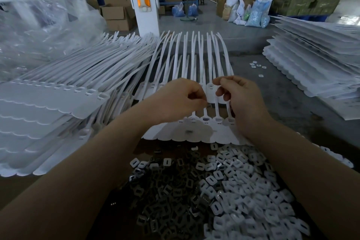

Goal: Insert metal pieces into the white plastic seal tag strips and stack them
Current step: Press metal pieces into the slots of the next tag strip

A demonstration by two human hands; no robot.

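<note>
Item: flat sheet of joined white plastic seal tag strips [194, 132], lying on the grey work table [292, 103] directly before the person, tails pointing away.

Left hand [179, 99]: curling over the strip heads, apparently pinching a small metal piece; the piece itself is too small to confirm.

Right hand [239, 97]: gripping one strip head, steadying it.

Supply: heap of dark rectangular metal inserts [165, 197] beside a heap of white plastic caps [243, 191], both lying nearest the person and looking plentiful.

Stock: tall stack of white strip sheets [48, 113] sitting left; a second stack [321, 64] sitting right.

Progress, judged: midway; much remaining.
</note>
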